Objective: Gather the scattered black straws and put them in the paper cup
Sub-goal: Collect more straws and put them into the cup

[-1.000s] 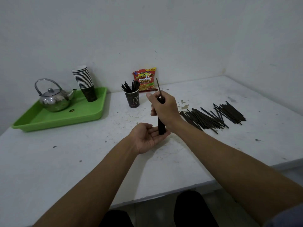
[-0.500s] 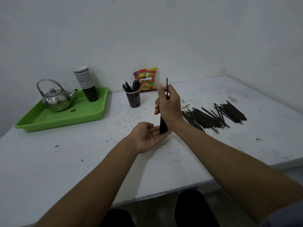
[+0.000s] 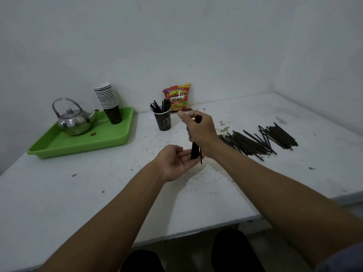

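My right hand (image 3: 200,130) grips an upright bundle of black straws (image 3: 194,152) over the middle of the table. The bundle's lower ends rest on the palm of my left hand (image 3: 174,161), which lies open, palm up, beneath it. One straw hangs a little lower than the others at the bundle's right side. A dark paper cup (image 3: 163,120) with several straws standing in it is behind my hands, to the left. A large spread of loose black straws (image 3: 259,139) lies on the table to the right.
A green tray (image 3: 110,137) at the back left carries a steel kettle (image 3: 75,120) and a stack of paper cups (image 3: 109,103). A red snack bag (image 3: 177,97) leans on the wall behind the cup. The table's front edge runs near my knees.
The single straw that stuck up above my right hand has gone down into the bundle. My right thumb and forefinger have lifted off the top. The left hand has stayed under the bundle.
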A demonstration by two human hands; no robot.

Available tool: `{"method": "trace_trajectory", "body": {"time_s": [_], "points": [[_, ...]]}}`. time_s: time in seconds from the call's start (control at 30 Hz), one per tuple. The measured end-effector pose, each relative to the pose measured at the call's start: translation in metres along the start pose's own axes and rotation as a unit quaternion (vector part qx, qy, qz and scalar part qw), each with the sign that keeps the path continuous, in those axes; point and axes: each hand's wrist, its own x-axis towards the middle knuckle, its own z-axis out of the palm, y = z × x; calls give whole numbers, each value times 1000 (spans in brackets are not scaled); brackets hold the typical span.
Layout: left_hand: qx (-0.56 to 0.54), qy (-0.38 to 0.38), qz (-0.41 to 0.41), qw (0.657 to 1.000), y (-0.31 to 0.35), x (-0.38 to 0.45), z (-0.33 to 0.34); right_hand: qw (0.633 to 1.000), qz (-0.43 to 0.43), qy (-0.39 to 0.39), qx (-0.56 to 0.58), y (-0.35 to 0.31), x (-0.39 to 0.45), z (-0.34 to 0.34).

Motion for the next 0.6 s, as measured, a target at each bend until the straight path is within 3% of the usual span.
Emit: {"method": "trace_trajectory", "body": {"time_s": [0.2, 0.4, 0.5, 0.6], "points": [[40, 30, 10, 999, 3, 4, -5, 999, 13, 23, 25, -2, 11, 3], [154, 95, 69, 981, 51, 26, -13, 998, 17, 46, 31, -1, 55, 19], [231, 164, 139, 949, 84, 49, -20, 997, 15, 64, 38, 1, 90, 29], [311, 245, 241, 886, 113, 71, -29, 995, 15, 85, 41, 1, 126, 43]]}}
